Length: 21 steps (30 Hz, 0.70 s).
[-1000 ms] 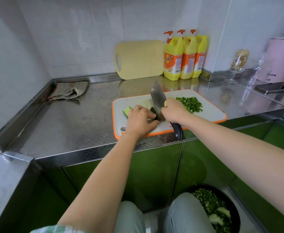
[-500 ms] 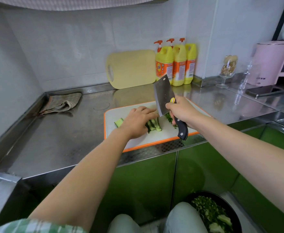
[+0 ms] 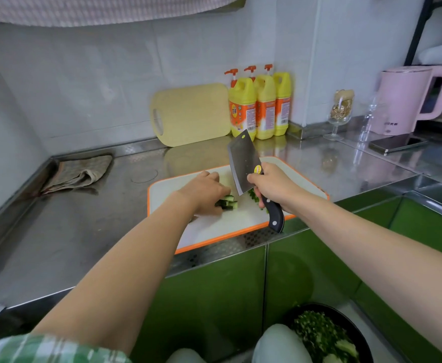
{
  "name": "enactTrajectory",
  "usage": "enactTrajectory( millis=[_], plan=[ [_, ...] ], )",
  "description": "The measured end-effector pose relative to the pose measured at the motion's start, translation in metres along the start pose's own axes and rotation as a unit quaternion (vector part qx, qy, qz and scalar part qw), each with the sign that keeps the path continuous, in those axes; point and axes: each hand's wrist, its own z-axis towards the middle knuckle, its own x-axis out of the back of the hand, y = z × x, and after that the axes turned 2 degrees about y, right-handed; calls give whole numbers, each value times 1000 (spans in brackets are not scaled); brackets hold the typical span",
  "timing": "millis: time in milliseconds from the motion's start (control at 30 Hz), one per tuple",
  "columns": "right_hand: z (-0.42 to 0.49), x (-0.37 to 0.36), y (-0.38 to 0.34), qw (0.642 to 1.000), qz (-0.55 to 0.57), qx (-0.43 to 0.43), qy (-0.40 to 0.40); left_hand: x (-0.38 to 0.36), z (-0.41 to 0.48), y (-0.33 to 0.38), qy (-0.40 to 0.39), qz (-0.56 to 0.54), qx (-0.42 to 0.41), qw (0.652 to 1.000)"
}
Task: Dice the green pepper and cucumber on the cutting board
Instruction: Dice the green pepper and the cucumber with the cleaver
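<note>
left hand (image 3: 204, 191) fingers clamp cucumber strips (image 3: 229, 203) beneath them | right hand (image 3: 273, 185) fingers grasp raised cleaver (image 3: 243, 162)

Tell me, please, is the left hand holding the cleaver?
No, the right hand grips the cleaver, while the left hand holds the cucumber on the board.

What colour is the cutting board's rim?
Orange, around the white cutting board; head view.

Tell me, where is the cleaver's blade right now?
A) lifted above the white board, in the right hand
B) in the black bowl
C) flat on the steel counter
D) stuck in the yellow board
A: the right hand grips the cleaver, blade raised clear of the cutting board.
</note>
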Motion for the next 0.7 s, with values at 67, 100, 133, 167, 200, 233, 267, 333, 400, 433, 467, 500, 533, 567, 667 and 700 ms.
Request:
enactTrajectory(
  millis=[67, 100, 133, 167, 200, 233, 267, 333, 400, 433, 467, 500, 533, 567, 667, 700],
  plan=[
    [0, -3, 0, 1000, -21, 0, -2, -2, -6, -1, -20, -43, 51, 998],
    [1, -4, -1, 1000, -28, 0, -2, -4, -8, -2, -24, -67, 76, 995],
    [2, -5, -2, 999, -35, -1, -4, -6, -11, -2, -23, -93, 99, 990],
    [4, -6, -4, 999, -46, -1, -9, -9, -14, -2, -19, -120, 121, 985],
    [5, -7, -5, 998, -65, -2, -16, -11, -16, -2, -10, -141, 142, 980],
    [7, -8, -6, 995, -94, -3, -26, -14, -19, -1, 2, -157, 160, 975],
    [7, -9, -8, 991, -131, -7, -36, -17, -22, 0, 16, -169, 177, 969],
    [6, -11, -10, 978, -201, -19, -49, -23, -31, 3, 42, -195, 201, 959],
    [3, -14, -13, 963, -261, -32, -60, -32, -41, 8, 58, -203, 204, 956],
    [1, -16, -15, 954, -288, -38, -67, -37, -46, 11, 59, -194, 199, 959],
    [-2, -17, -17, 944, -318, -40, -76, -41, -48, 13, 55, -180, 193, 963],
    [-3, -20, -19, 933, -348, -38, -87, -44, -49, 16, 48, -168, 190, 966],
    [-4, -22, -21, 922, -375, -32, -96, -46, -49, 18, 41, -159, 193, 967],
    [-5, -24, -24, 914, -392, -27, -103, -46, -47, 21, 34, -154, 201, 967],
    [-4, -28, -31, 909, -399, -20, -123, -41, -38, 32, 19, -108, 246, 963],
    [-5, -29, -32, 910, -394, -23, -126, -39, -36, 36, 16, -90, 258, 962]
  ],
)
